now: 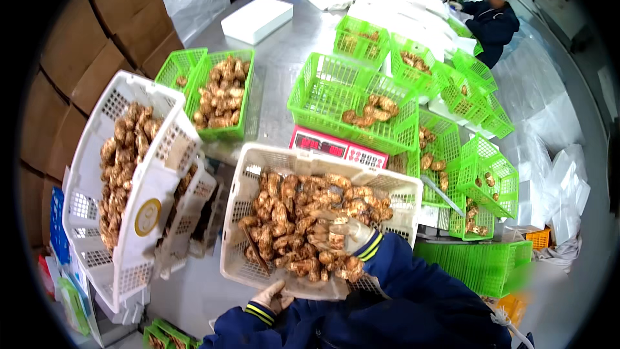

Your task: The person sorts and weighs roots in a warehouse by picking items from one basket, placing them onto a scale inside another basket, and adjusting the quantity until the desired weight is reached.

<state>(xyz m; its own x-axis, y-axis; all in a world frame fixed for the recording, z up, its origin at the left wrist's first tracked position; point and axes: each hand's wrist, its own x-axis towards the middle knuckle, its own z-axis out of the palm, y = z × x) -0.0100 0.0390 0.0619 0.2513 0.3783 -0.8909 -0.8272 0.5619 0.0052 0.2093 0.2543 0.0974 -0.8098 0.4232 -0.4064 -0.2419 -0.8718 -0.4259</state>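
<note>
- The right hand [352, 234], in what looks like a pale glove, is down among the knobbly brown roots [284, 210], its fingers bent over one of them; whether it grasps that root or merely touches it, one cannot tell
- The left hand [271, 296] is at the near rim of the white crate [278, 160], probably to steady it; how firmly its fingers close there cannot be told
- The roots lie heaped inside that crate, right in front of the person, presumably for easy reach; a slim dark stick-like thing [256, 253] rests at the heap's left
- Just beyond the far rim is a red-fronted scale [336, 148], with a green basket [316, 90] holding a few roots behind its panel, apparently set there for weighing
- Other green baskets [475, 152] to the right hold small lots, perhaps to keep them apart
- At the left, a second white crate [161, 178] of roots looks tilted
- Farther off, a white foam box [257, 19] rests on the tabletop [274, 58], and a co-worker [494, 22] stands at the right
- The scale shows a lit red display beside keys, and the second crate bears a round yellow label [148, 217] whose print is too small to read
</note>
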